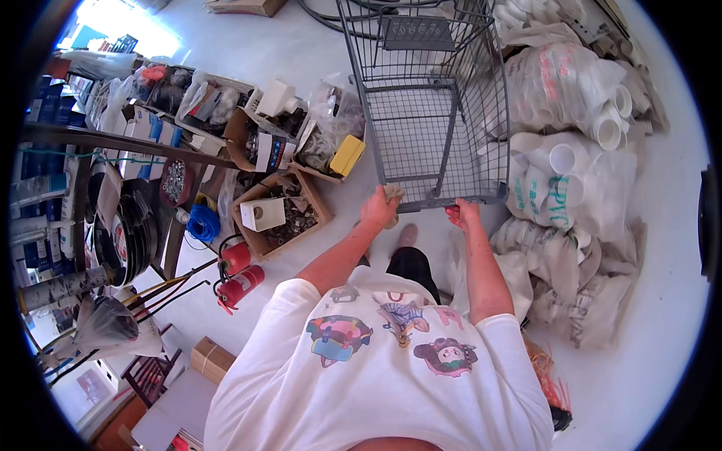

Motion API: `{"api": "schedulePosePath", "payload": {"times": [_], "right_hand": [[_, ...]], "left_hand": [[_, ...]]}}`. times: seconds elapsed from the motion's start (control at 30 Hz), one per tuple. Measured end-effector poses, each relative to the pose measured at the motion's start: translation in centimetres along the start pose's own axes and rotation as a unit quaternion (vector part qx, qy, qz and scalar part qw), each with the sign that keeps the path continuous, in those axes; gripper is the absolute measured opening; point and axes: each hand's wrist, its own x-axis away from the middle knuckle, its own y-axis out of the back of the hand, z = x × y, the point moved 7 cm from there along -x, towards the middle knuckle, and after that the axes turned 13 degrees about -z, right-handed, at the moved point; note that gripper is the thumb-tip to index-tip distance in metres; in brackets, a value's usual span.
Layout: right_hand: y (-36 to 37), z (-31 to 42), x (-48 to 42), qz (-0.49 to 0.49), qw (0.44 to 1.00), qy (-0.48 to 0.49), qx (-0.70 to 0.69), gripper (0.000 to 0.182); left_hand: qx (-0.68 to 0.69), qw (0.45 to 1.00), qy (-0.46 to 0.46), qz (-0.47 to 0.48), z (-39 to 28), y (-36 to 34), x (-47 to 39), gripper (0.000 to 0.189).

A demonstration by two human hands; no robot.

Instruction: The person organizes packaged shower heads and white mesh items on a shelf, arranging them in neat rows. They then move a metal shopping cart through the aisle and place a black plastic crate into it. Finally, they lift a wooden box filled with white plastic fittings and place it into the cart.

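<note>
A grey wire shopping cart (414, 121) stands in front of me, its basket holding nothing that I can make out. At the near left end of its rim is my left hand (379, 207), closed around the edge together with a beige cloth (393, 198). My right hand (463, 214) grips the near rim further right, with its fingers curled at the bar. A dark grey plate (419, 32) is fixed across the far part of the cart.
Open boxes of hardware (282, 211) line the left side, near red fire extinguishers (241, 286) and a dark shelf frame (130, 144). Bags of white pipe fittings (558, 180) are piled close along the cart's right side. A dark hose (320, 21) lies beyond it.
</note>
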Motion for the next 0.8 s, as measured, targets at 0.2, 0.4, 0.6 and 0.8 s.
{"api": "schedulePosePath", "payload": {"times": [0.2, 0.4, 0.6, 0.8], "right_hand": [[0.7, 5.0, -4.1, 0.01, 0.999, 0.019, 0.038, 0.018], [1.9, 9.6, -9.2, 0.029, 0.998, 0.009, 0.052, 0.017], [1.7, 14.1, -12.2, 0.073, 0.995, 0.032, 0.067, 0.016], [1.2, 19.4, -15.0, 0.082, 0.99, 0.038, 0.112, 0.016]], "left_hand": [[0.013, 1.0, 0.01, -0.01, -2.8, -2.2, -1.9, 0.047], [-0.016, 0.998, 0.048, -0.028, -6.6, -5.3, -3.6, 0.045], [0.026, 0.991, 0.112, -0.068, -9.0, -6.9, -5.5, 0.043], [0.031, 0.988, 0.132, -0.073, -12.4, -8.1, -8.2, 0.043]]}}
